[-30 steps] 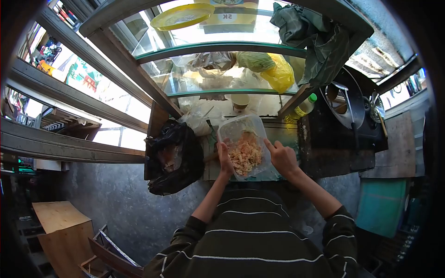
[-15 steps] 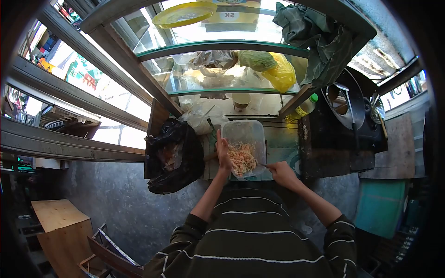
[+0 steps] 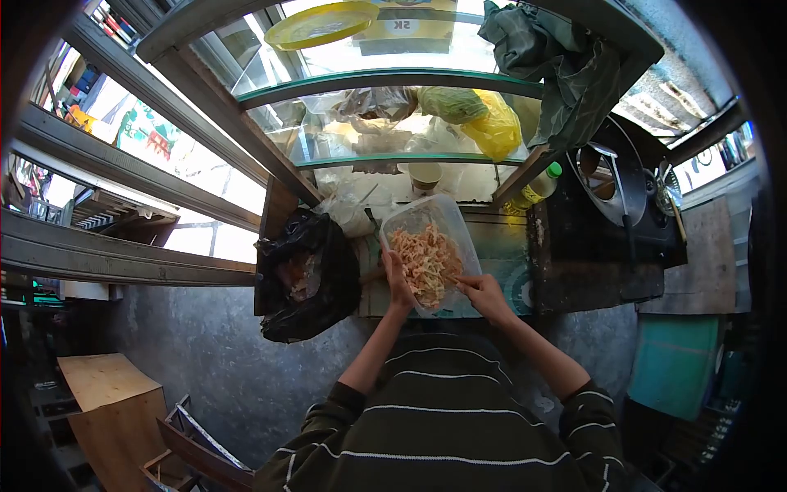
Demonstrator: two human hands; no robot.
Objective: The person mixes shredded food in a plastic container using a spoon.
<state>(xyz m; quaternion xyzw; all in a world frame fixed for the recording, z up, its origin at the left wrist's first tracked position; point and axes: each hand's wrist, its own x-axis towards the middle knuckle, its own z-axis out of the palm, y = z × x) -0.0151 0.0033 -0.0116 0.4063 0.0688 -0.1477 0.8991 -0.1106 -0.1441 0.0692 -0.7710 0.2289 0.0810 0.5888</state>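
A clear plastic container (image 3: 449, 215) stands over the counter in front of me, turned at an angle, with a shredded pale-orange food mix (image 3: 425, 252) inside. My left hand (image 3: 398, 284) holds the container's left side, its fingers along the wall. At the near right corner, my right hand (image 3: 487, 297) is closed around the handle of a thin utensil (image 3: 456, 281). The utensil's working end is hidden in the mix, so its kind cannot be made out.
A black plastic bag (image 3: 328, 283) lies left of the container, beside a clear bag (image 3: 352, 215). Beyond stand a paper cup (image 3: 425, 175) and glass shelves. A green-capped bottle (image 3: 537, 190) and a stove with a pan (image 3: 608, 209) are on the right.
The container has turned anticlockwise, and the mix now spreads farther up inside it. My right hand has moved slightly left and closer to the container; the left hand has shifted lower along its side.
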